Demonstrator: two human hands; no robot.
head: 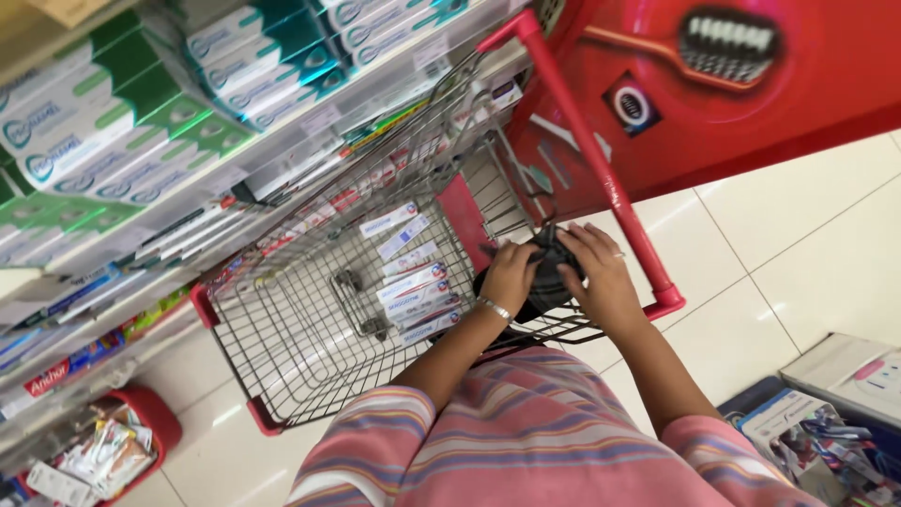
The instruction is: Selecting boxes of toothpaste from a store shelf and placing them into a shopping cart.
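1. The left hand (510, 272) and the right hand (598, 272) both close on a small black pouch (547, 272), held over the child-seat end of a wire shopping cart (310, 376), just inside its red handle bar (601, 174).
2. Grip, left: fingers curled and clamped on the pouch's left edge; a thin bracelet (494, 309) sits at that wrist.
3. Grip, right: fingers spread over the top right of the pouch and pressed onto it; a ring shows on one finger.
4. To handle it well, my judgement is that one hand should steady the body of the pouch while the other works its opening, keeping it over the cart so anything that slips lands in the basket.
5. The pouch looks soft, dark and creased, rounded in outline; whether it has a zip or a flap is hidden by the fingers.
6. In the basket lie several white, red and blue toothpaste boxes (418, 291), stacked near the seat flap.
7. Shelves (113, 141) of green and teal boxes run along the left.
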